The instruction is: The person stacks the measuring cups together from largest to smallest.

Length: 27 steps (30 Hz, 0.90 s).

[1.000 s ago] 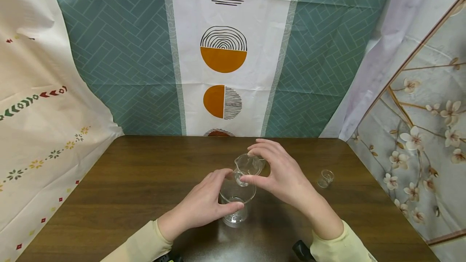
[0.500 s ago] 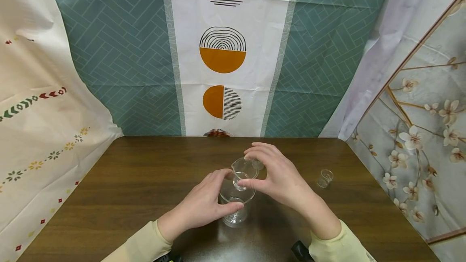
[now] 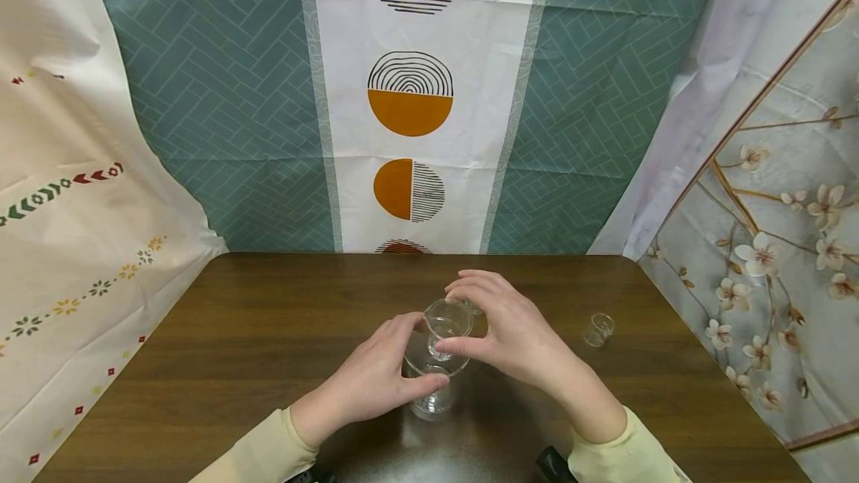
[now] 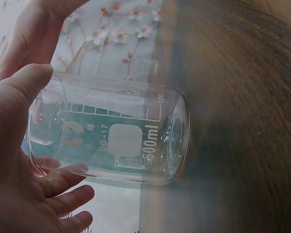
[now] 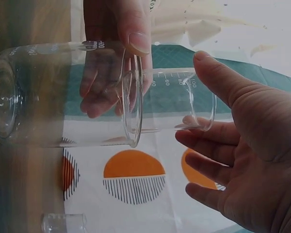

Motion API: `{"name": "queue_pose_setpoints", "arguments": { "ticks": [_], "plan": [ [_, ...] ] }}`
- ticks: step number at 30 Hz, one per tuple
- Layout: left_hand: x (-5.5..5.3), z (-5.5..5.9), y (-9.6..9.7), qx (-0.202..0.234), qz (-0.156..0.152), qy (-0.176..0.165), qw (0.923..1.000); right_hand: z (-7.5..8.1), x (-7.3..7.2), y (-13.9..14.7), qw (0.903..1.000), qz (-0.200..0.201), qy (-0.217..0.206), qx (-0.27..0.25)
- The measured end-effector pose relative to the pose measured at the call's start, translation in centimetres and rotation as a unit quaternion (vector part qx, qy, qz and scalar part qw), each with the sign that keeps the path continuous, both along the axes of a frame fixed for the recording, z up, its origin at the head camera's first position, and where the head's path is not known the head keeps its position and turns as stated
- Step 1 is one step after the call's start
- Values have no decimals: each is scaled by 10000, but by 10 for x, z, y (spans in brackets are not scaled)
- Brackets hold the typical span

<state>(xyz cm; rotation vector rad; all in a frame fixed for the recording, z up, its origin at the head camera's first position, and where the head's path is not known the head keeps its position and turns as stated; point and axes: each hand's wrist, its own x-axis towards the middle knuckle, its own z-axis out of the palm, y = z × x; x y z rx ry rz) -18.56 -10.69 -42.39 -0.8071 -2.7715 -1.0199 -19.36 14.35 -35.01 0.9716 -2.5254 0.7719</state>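
In the head view, a large beaker (image 3: 435,402) is standing upright on the brown wooden bench (image 3: 201,352), and the left hand (image 3: 369,375) is gripping it near the rim, thumb and fingers parted by about the width of its mouth. The right hand (image 3: 503,330) is holding a small beaker (image 3: 448,319) upright over that mouth, thumb on the near side and fingers on the far side. Another clear glass piece (image 3: 473,308) is showing partly behind the right hand, and a little glass cup (image 3: 599,329) is standing well apart toward the right. Pale yellow sleeves (image 3: 262,446) are covering both forearms, and a patterned teal and white cloth (image 3: 416,147) is hanging behind the bench. In the left wrist view, the large beaker is showing its white "500ml" mark, the left thumb is resting at the rim, and the two lower fingers are reaching out clear of the glass. In the right wrist view, the small beaker's base is sitting just inside the large beaker's rim, while the right thumb and fingers are pinching its upper end from opposite sides, the lower fingers spreading loosely away.
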Motion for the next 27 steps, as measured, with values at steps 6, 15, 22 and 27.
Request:
{"name": "queue_pose_setpoints", "arguments": {
  "ticks": [6, 15, 22, 27],
  "plan": [
    [0, -1, 0, 10, 13, 80, 10000, -1, 0, -1, 9999, 98, -34, 52],
    [0, 0, 1, 19, 17, 10, 10000, -4, -1, -3, 9995, 188, -115, 211],
    [1, 0, 1, -5, 58, -4, 10000, -6, -3, -4, 9990, 233, -173, 352],
    [0, -1, 0, 23, 48, 74, 10000, -8, -4, -4, 9985, 227, -234, 445]
  ]
}}
